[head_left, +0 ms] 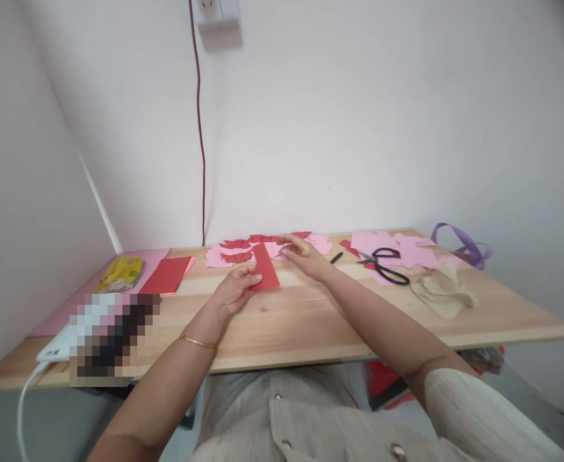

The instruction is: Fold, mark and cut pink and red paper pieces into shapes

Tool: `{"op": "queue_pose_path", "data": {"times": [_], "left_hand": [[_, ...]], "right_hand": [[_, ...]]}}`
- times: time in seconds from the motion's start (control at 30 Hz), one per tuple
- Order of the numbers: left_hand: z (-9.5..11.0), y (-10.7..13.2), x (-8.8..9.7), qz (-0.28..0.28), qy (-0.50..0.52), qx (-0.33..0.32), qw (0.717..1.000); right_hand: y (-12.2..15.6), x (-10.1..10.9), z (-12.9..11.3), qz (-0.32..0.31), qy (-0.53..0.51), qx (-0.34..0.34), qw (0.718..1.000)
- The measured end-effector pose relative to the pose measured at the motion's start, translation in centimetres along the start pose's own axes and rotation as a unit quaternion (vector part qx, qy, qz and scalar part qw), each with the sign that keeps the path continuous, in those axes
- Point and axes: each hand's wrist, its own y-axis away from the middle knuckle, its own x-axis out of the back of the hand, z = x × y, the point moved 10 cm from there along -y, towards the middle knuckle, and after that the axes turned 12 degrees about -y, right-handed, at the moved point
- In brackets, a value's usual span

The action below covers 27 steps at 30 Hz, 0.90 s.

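A rectangular piece of red paper is pinched at its lower left edge between the thumb and fingers of my left hand. Its upper end tilts away over the table. Just right of that end is my right hand, fingers stretched out and slightly curved, thumb apart, with nothing seen in it. Whether its fingertips touch the paper I cannot tell. Behind both hands lie pink cut paper pieces and red cut pieces, partly hidden by the held paper and my right hand.
Black-handled scissors rest by pink paper scraps at right, near a black pen, crumpled beige sheet and purple ribbon. Leftward are red sheets, a yellow packet and a white corded device.
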Motion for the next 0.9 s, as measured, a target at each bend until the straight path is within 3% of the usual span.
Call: {"op": "queue_pose_path", "data": {"times": [0.07,0.17,0.27,0.37,0.47,0.53,0.6,0.7,0.8,0.9], "left_hand": [[0.3,-0.1,0.4,0.031,0.012,-0.015,0.999],[0.5,-0.2,0.7,0.061,0.026,-0.027,0.997],[0.4,-0.3,1.1,0.080,0.011,-0.031,0.996],[1.7,-0.2,2.2,0.110,-0.070,-0.081,0.988],[4.9,0.8,3.2,0.155,-0.201,-0.184,0.950],[6.5,1.3,3.2,0.167,-0.308,-0.210,0.913],[7.2,1.5,2.9,0.158,-0.391,-0.210,0.882],[7.9,2.1,2.6,0.132,-0.451,-0.212,0.857],[6.5,2.5,1.9,0.015,-0.512,-0.154,0.845],[4.8,3.7,2.3,-0.068,-0.542,-0.080,0.834]], "right_hand": [[0.0,-0.1,0.5,0.002,-0.001,-0.027,1.000],[0.3,-1.8,1.0,-0.053,0.007,-0.046,0.998],[0.5,-2.6,0.5,-0.048,0.061,-0.018,0.997],[0.6,-2.8,-0.7,-0.028,0.146,0.040,0.988],[1.0,-3.7,-1.5,-0.058,0.261,0.107,0.958],[1.3,-4.4,-1.5,-0.083,0.315,0.135,0.936],[1.5,-5.0,-1.2,-0.106,0.326,0.140,0.929],[1.2,-4.6,-1.3,-0.112,0.290,0.119,0.943],[0.3,-1.8,-2.0,-0.065,0.297,0.073,0.950],[0.0,2.5,-1.7,-0.063,0.384,-0.017,0.921]]}}
